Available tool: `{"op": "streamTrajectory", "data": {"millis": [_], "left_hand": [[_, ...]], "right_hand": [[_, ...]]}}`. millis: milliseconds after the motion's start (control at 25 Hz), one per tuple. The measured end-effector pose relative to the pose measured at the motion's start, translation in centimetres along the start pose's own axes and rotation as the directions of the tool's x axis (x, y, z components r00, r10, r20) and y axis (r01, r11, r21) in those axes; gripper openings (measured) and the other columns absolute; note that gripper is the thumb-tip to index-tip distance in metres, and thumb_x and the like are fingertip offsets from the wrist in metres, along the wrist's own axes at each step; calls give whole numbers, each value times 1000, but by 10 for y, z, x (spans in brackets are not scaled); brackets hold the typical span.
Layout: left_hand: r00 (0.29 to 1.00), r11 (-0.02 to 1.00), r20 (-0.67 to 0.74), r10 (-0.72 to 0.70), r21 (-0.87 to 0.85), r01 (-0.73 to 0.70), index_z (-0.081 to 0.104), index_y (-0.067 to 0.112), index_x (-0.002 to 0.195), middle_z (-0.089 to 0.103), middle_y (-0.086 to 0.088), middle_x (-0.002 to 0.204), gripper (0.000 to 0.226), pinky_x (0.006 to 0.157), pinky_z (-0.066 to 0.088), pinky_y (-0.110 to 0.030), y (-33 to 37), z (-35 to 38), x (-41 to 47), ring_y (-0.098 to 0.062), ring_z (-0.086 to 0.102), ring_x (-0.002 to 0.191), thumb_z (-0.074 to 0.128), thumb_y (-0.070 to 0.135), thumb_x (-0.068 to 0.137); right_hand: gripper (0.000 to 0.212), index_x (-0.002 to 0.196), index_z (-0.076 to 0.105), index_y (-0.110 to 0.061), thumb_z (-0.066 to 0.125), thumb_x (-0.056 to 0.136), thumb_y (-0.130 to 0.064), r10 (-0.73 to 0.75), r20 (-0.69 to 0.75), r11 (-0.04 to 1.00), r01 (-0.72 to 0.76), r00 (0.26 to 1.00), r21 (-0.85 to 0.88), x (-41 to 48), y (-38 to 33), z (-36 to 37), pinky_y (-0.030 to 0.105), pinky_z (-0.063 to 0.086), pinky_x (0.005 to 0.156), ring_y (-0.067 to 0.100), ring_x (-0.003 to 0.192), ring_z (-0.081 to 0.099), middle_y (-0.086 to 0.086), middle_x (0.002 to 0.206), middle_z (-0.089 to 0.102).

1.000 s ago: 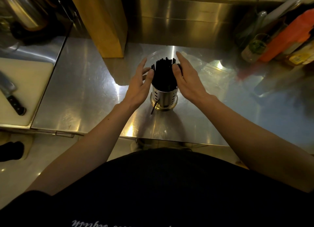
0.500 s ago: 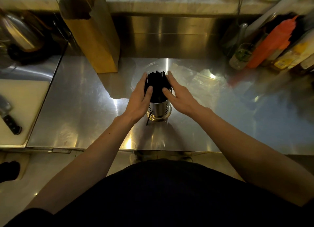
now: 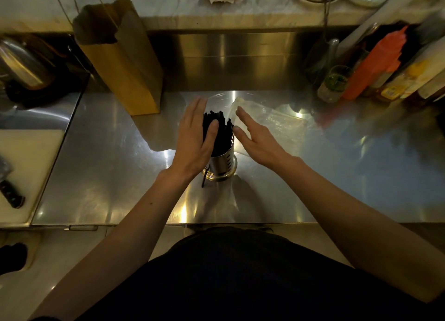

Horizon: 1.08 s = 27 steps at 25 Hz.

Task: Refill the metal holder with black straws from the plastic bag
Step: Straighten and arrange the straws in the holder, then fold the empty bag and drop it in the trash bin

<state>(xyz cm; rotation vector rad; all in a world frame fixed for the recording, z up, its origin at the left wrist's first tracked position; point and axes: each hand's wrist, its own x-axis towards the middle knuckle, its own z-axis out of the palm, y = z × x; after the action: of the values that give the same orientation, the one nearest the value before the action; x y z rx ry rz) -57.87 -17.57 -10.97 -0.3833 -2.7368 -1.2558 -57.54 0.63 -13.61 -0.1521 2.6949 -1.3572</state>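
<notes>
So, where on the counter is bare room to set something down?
Free: the counter left of the metal holder, in front of the paper bag; the front right. Crowded: plastic bag behind the holder, bottles at back right.

Holder frame centre on tabletop, straws inside; paper bag upper left; plastic bag right of holder.

Left hand flat, fingers straight and together, pointing between 12 and 1 o'clock. Right hand flat, fingers straight, pointing between 10 and 11 o'clock. Hands apart, palms turned inward. Bare forearms enter from 7 and 4 o'clock.
</notes>
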Motion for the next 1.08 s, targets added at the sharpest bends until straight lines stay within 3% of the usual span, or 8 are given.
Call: {"op": "streamTrajectory", "data": {"millis": [240, 280, 440, 600, 680, 800, 1000, 1080], "left_hand": [[997, 989, -74, 20, -142, -30, 34, 11, 147, 33, -9, 156, 48, 111, 14, -7, 53, 24, 13, -13, 27, 143, 45, 24, 102], [997, 985, -79, 22, -171, -35, 35, 12, 146, 36, -8, 154, 47, 111, 17, -7, 60, 31, 15, -13, 30, 142, 46, 23, 102], [996, 942, -89, -28, -336, -3, 52, 14, 131, 56, -4, 133, 33, 105, 45, -28, 81, 63, 17, -9, 54, 121, 50, 21, 99], [954, 828, 7, -299, -495, 263, 58, 17, 121, 61, 6, 123, 24, 92, 49, -14, 94, 108, 19, -3, 61, 110, 56, 16, 97], [857, 706, 110, -504, -519, 482, 54, 19, 125, 58, 5, 127, 31, 86, 48, -12, 91, 134, 26, -4, 58, 108, 59, 20, 95], [602, 411, 260, -755, -529, 743, 40, 18, 138, 47, -7, 139, 56, 96, 45, -29, 71, 166, 36, -21, 52, 120, 66, 27, 89], [386, 257, 197, -901, -473, 843, 28, 16, 144, 38, -9, 145, 70, 91, 36, -27, 38, 197, 43, -30, 43, 130, 68, 27, 87], [305, 118, 252, -918, -562, 819, 30, 17, 141, 44, -12, 141, 72, 95, 43, -31, 23, 203, 46, -31, 51, 123, 71, 25, 83]], "right_hand": [[60, 152, 23, -25, 40, 99, -48, 43, -150, 998, -48, 988, -29, 13, 38, -42, 42, 32, 115, 18, 141, 34, 0, 156, 32], [60, 151, 23, -25, 40, 99, -48, 51, -168, 997, -59, 984, -44, 17, 46, -53, 43, 32, 115, 19, 141, 34, 1, 156, 32], [62, 151, 21, -25, 41, 98, -49, 69, -161, 986, -93, 985, -142, 36, 80, -89, 45, 30, 116, 22, 143, 31, 2, 158, 28], [61, 152, 23, -21, 46, 99, -40, 85, -57, 971, -95, 995, -218, 62, 120, -107, 43, 28, 116, 25, 143, 30, 5, 158, 27], [61, 151, 23, -17, 47, 99, -38, 157, 24, 944, -143, 987, -298, 78, 140, -109, 43, 25, 117, 27, 144, 27, 7, 159, 25], [64, 151, 22, -11, 51, 98, -32, 284, 141, 901, -213, 948, -379, 97, 161, -109, 41, 26, 115, 32, 143, 28, 12, 157, 27], [60, 149, 27, -12, 52, 97, -29, 349, 254, 894, -240, 902, -379, 119, 173, -101, 43, 37, 108, 37, 134, 41, 15, 150, 39], [56, 145, 32, -12, 53, 96, -29, 367, 242, 886, -257, 898, -386, 127, 175, -97, 41, 40, 104, 36, 129, 47, 15, 145, 45]]}}
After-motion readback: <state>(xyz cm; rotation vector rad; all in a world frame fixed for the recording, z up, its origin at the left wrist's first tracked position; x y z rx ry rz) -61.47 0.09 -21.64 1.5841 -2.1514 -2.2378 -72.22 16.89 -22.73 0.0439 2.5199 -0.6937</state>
